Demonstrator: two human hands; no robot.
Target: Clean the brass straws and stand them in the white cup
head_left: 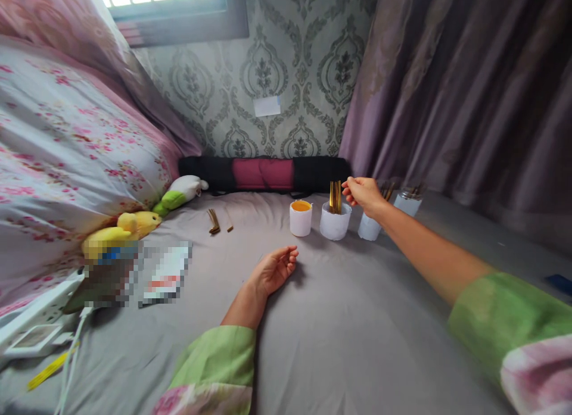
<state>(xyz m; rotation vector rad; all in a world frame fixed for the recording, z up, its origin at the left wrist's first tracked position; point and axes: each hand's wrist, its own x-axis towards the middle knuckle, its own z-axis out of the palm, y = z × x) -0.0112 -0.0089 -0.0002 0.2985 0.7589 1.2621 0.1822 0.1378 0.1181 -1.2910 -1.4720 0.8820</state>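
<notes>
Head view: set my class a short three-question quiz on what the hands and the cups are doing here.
1. True or false: the left hand rests palm up on the grey sheet.
2. Which cup is nearest the right hand?
A. the cup of yellow liquid
B. the cup of sticks
C. a cup on the windowsill
3. Fill in: a few loose sticks lie on the sheet to the ____ of the cups.

Key: 1 true; 2 B; 3 left.
</notes>
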